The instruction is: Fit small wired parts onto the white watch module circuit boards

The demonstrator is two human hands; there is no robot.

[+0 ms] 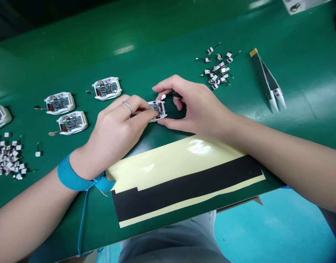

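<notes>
A small white watch-like case with a circuit board inside sits between my hands. My left hand, with a ring and a blue wrist strap, grips its left side, thumb over the board. My right hand curves around the right side. Its thumb rests at the lower edge and its fingers are at the upper edge. A small round white disc sticks up by those fingers. Something small and black shows at the curled fingers of my right hand; its kind is unclear.
Several similar open cases lie to the left. Small white-and-black parts with short leads form one pile at far left and another at upper right. Tweezers lie right. A yellow sheet with a black strip lies at the front edge.
</notes>
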